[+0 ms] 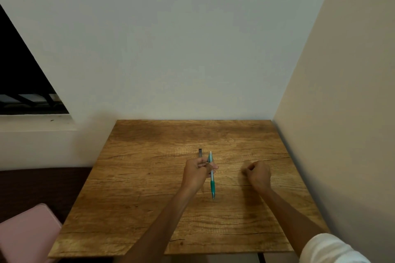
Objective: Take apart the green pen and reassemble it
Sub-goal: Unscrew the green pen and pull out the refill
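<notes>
Left hand (197,172) grips the green pen (212,175) mid-barrel, fingers wrapped round it. The pen runs from beyond the fingers toward the wall down past the thumb side toward the person, tip end nearest the body, green grip section below the hand. The pen looks whole — clicker end, clear barrel, grip and tip all in line, nothing visibly unscrewed. A dark narrow object (200,153) pokes out just beyond the same hand, on its far side (can't tell what it is, or whether it lies on the table or is held).

Right hand (257,174) sits well apart to the right of the pen, curled into a loose fist with knuckles up; whether something small is inside it can't be told.

Progress, as a judgement: either disassembly has not begun or reassembly is finished — no loose spring, refill or cap is visible anywhere near either hand, so the frame alone doesn't settle it.

Surface: wood-grain table (149,209), set into a corner. Pale wall (192,49) beyond the hands, beige wall to the right of the right hand, a dark window (19,74) far off left. Pink object (25,235) below-left of the left forearm, white sleeve (329,250) on the right arm.
</notes>
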